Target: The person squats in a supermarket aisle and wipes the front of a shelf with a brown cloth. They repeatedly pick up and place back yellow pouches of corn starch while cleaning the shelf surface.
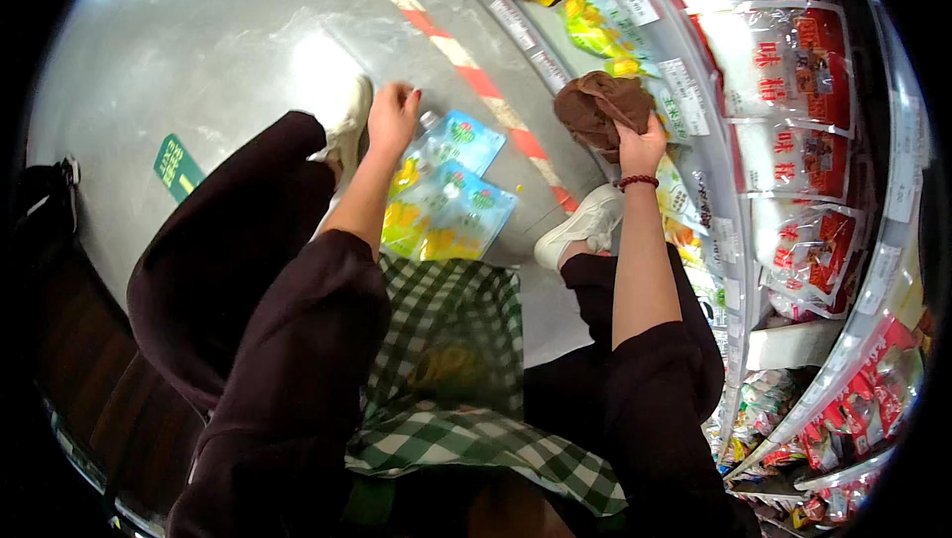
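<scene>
My right hand (641, 142), with a beaded bracelet at the wrist, grips a crumpled brown cloth (599, 110) in front of the lowest shelf. Yellow-green pouches (601, 23) lie on that shelf beside the cloth. My left hand (394, 115) hangs over the floor with its fingers curled; whether something small is between them cannot be told. Just right of it and below lie several blue and yellow plastic pouches (468, 211) on the floor, one showing a pale cap. A green checked apron (446, 315) partly covers the near side of the view.
Shelves with price labels (684, 95) curve along the right side, holding red and white clear-wrapped bags (788, 69). A red and white striped tape (476, 80) runs along the grey floor. White shoes (584, 227) stand at both sides of the pouches. A green floor sticker (177, 167) lies at left.
</scene>
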Demonstrator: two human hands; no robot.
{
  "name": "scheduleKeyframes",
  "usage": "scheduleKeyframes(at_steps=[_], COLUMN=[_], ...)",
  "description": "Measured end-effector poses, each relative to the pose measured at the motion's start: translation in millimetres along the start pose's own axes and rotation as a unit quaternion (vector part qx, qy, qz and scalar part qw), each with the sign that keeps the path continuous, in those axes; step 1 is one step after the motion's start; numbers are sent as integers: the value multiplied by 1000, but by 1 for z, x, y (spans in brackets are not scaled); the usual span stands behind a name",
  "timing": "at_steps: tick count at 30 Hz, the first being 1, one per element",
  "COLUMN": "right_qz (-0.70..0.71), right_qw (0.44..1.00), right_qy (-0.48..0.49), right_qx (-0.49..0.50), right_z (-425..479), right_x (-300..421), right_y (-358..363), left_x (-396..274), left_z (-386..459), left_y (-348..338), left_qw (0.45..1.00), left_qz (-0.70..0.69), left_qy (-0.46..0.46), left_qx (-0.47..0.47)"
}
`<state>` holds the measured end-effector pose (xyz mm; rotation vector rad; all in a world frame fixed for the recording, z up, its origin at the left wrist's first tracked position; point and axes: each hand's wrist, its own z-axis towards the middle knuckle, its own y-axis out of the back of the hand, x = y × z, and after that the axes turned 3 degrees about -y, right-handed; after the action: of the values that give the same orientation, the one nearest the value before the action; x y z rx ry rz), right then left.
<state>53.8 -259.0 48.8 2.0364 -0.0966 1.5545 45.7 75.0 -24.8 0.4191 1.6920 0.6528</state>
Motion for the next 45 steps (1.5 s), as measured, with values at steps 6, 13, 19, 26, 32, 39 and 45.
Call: scheduleKeyframes(at_steps=[6,13,19,26,32,39,45], right_qz=[15,-7,182,288,249,105,-266], right_qw=[999,1000,921,860,915,986,898], right_qy=[-35,-13,-298,-376,-245,86,351], right_qx=[-8,6,173,192,203,97,23], right_z=[-62,-62,-89,-162,-166,-201,-242], right_x=[1,-23,-16,-58,-23,118,173], right_y=[-4,19,27,2,-1,-1,-9], left_x=[61,17,27,81,25,-108,-159], left_z=[-135,-147,-137,-135,-74,-84,-167], left_y=[19,15,0,5,70,120,116], left_qw=[983,933,917,915,883,842,898], left_qz=[111,292,280,32,-309,-387,-329], left_qy=[126,70,158,207,221,185,-76], left_qx=[71,197,238,344,275,327,281])
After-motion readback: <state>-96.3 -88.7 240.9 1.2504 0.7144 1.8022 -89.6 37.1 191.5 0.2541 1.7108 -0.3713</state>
